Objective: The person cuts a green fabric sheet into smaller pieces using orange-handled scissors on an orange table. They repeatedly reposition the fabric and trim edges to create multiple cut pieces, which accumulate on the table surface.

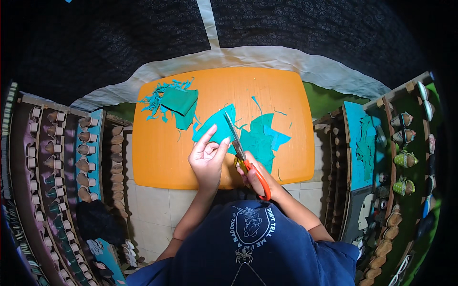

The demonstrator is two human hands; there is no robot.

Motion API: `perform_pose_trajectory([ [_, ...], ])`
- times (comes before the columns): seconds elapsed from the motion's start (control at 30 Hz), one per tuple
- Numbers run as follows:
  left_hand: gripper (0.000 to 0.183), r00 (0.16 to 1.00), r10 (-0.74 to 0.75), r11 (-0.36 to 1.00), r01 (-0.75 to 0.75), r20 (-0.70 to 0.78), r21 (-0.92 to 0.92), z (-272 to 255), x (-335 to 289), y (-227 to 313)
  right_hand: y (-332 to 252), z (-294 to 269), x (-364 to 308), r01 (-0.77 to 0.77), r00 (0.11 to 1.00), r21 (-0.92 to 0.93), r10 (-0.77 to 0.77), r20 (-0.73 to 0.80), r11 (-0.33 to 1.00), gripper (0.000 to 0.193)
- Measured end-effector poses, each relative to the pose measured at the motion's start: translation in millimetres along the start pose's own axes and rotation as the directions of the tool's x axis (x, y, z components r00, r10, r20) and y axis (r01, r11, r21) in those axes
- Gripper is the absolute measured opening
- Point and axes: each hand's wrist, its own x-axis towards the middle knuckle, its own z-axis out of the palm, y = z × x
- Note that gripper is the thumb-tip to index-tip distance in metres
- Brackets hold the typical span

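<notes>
My left hand pinches a green fabric piece by its lower edge, thumb and fingers closed on it above the table. In my right hand are scissors with orange handles, their blades pointing up and away along the right edge of that piece. I cannot tell how far apart the blades are. Just right of the scissors lie several more green fabric pieces, loosely overlapping, with a bluer piece among them. At the table's far left, a folded green fabric piece rests beside a heap of thin green offcuts.
The orange table has rounded corners, with stray snippets on it. Racks of shoe lasts stand at the left. At the right, a blue board bears more green pieces, beside shelves with shoes.
</notes>
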Motion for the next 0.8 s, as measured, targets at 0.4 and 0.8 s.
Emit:
perform_pose_trajectory([
  [0.4,0.029,0.986,0.137,0.99,-0.139,-0.091,-0.021,-6.4,6.9,-3.2,1.3,-2.9,0.6,0.111,0.994,0.001,-0.111,0.006,0.994,0.065],
  [0.8,0.025,0.963,0.146,0.969,-0.185,0.227,0.162,-11.7,14.7,19.7,-1.9,-6.5,-0.6,-0.047,0.996,0.0,0.047,0.069,0.999,0.1],
])
